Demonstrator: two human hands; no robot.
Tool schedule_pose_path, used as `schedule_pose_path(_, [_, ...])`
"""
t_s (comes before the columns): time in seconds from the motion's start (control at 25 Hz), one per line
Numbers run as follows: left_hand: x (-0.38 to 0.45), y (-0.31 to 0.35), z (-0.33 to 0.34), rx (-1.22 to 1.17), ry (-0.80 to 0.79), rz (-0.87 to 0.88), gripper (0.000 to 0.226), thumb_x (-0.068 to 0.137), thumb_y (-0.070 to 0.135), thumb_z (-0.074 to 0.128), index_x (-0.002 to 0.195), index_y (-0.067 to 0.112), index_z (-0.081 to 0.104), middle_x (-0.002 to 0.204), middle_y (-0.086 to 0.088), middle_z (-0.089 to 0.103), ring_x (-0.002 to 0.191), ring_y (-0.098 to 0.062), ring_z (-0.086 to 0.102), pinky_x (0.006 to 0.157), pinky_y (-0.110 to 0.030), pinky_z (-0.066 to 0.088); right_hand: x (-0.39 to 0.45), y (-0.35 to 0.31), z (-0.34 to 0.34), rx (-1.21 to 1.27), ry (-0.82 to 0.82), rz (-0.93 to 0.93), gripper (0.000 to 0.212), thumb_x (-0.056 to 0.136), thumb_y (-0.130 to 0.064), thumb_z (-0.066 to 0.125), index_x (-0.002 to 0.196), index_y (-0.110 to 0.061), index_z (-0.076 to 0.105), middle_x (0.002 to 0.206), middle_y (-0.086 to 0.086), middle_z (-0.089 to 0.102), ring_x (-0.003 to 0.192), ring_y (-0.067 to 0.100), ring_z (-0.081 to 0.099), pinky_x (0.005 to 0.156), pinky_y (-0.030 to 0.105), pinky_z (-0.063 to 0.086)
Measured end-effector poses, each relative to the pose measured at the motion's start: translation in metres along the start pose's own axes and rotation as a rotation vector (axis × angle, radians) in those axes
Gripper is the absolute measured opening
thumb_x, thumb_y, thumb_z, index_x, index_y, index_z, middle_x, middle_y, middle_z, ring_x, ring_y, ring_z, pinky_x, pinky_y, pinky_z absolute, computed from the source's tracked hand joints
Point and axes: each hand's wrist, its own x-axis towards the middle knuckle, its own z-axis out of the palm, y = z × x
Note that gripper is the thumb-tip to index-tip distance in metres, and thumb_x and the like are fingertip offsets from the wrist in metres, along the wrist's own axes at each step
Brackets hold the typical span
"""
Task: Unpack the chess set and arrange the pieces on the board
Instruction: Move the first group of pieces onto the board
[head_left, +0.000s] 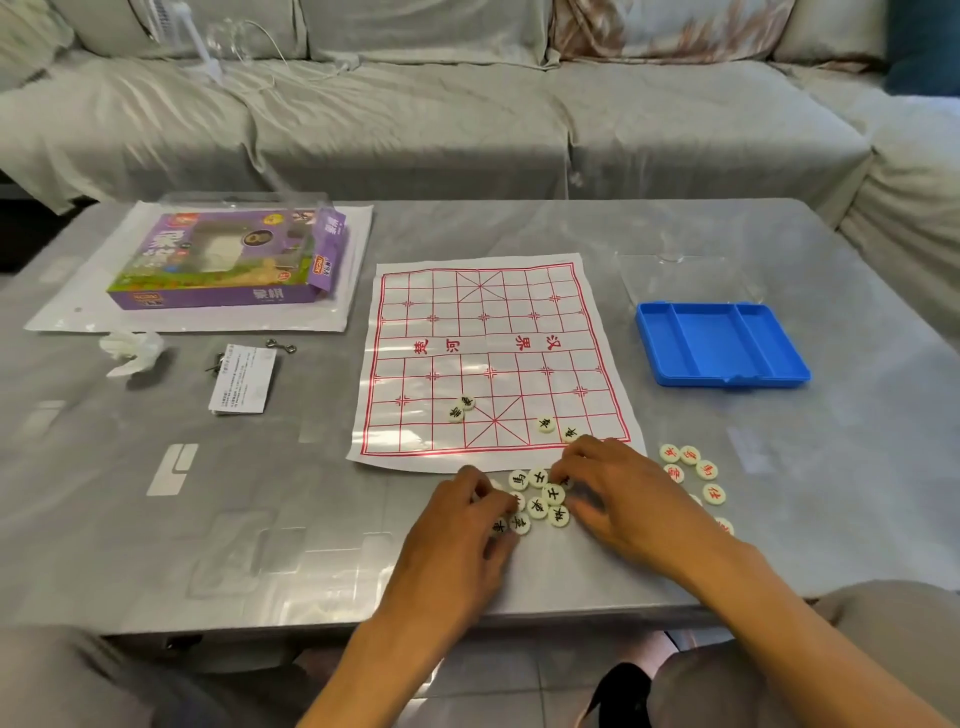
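The paper xiangqi board (491, 358), white with a red grid and red river characters, lies flat mid-table. Four cream discs with black characters sit on its near rows: two touching at left (461, 408), two apart at right (544, 425). Just near of the board a cluster of black-character pieces (543, 501) lies between both hands. The left hand (467, 525) and right hand (618, 493) rest curled fingers on the cluster; whether either pinches a piece is hidden. Red-character pieces (696, 470) lie right. A blue tray (719, 345) sits far right.
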Motion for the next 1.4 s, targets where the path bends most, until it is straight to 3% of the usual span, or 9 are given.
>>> schedule_pose_path(0.32, [-0.003,-0.001,-0.003,-0.018,0.092,-0.01,0.014,0.084,0.025,0.068,0.098,0.023,0.069,0.096,0.009,0.06,0.087,-0.009,0.055,0.07,-0.007,0.036,0.002,0.002,0.002,0.06,0.015,0.016,0.023,0.093,-0.038,0.055,0.115,-0.033,0.057,0.117,-0.013,0.058,0.101,0.004,0.05,0.086,0.018,0.043])
schedule_pose_path(0.52, [0.033,-0.026,-0.038,-0.092,0.3,-0.127,0.011,0.084,0.019,0.07,0.096,0.019,0.07,0.098,0.007,0.062,0.088,-0.009,0.06,0.078,-0.017,0.049,0.012,0.001,-0.011,0.159,0.127,0.125,0.023,0.091,-0.027,0.061,0.114,-0.029,0.061,0.112,-0.011,0.061,0.094,0.002,0.053,0.082,0.014,0.04])
schedule_pose_path(0.72, [0.067,-0.045,-0.037,0.022,0.184,-0.24,0.016,0.09,0.025,0.063,0.101,0.015,0.07,0.104,0.001,0.062,0.098,-0.017,0.057,0.075,-0.018,0.035,0.064,-0.008,-0.018,0.155,0.182,0.106,0.015,0.091,-0.024,0.061,0.106,-0.022,0.063,0.107,-0.005,0.062,0.093,0.01,0.057,0.081,0.021,0.046])
schedule_pose_path(0.84, [0.048,-0.031,-0.034,0.024,0.253,-0.087,0.021,0.089,0.032,0.063,0.103,0.018,0.07,0.104,0.004,0.062,0.098,-0.011,0.05,0.078,-0.02,0.035,0.076,-0.018,-0.008,0.06,0.135,0.036,0.014,0.092,-0.027,0.058,0.103,-0.02,0.065,0.106,-0.002,0.062,0.096,0.017,0.057,0.082,0.03,0.047])
schedule_pose_path(0.92, [0.032,-0.018,-0.029,-0.003,0.115,0.025,0.024,0.089,0.039,0.061,0.106,0.024,0.069,0.103,0.01,0.06,0.096,-0.007,0.05,0.078,-0.02,0.038,0.062,-0.02,-0.006,0.016,0.18,0.027,0.019,0.093,-0.031,0.056,0.105,-0.02,0.064,0.11,-0.002,0.061,0.098,0.018,0.055,0.083,0.03,0.045])
schedule_pose_path(1.0, [0.025,-0.014,-0.021,-0.049,0.032,0.037,0.019,0.09,0.034,0.059,0.104,0.027,0.07,0.101,0.01,0.064,0.092,-0.006,0.054,0.076,-0.017,0.042,0.037,-0.022,-0.006,0.059,0.183,-0.01,0.022,0.093,-0.033,0.054,0.11,-0.023,0.062,0.115,-0.006,0.057,0.101,0.015,0.053,0.084,0.026,0.043])
schedule_pose_path(1.16, [0.031,-0.015,-0.01,-0.125,0.077,-0.047,0.013,0.09,0.024,0.062,0.096,0.025,0.073,0.093,0.008,0.069,0.084,-0.005,0.059,0.071,-0.006,0.037,0.006,-0.021,-0.004,0.035,-0.015,-0.051,0.026,0.093,-0.029,0.051,0.117,-0.029,0.061,0.122,-0.01,0.052,0.106,0.01,0.049,0.087,0.025,0.046])
schedule_pose_path(1.4, [0.03,-0.024,-0.036,-0.379,0.223,-0.234,0.012,0.088,0.018,0.067,0.095,0.026,0.072,0.09,0.018,0.068,0.085,0.004,0.062,0.072,-0.004,0.047,0.01,-0.017,0.0,0.099,0.008,0.007,0.021,0.094,-0.029,0.054,0.113,-0.029,0.064,0.115,-0.011,0.056,0.095,0.003,0.048,0.083,0.016,0.043])
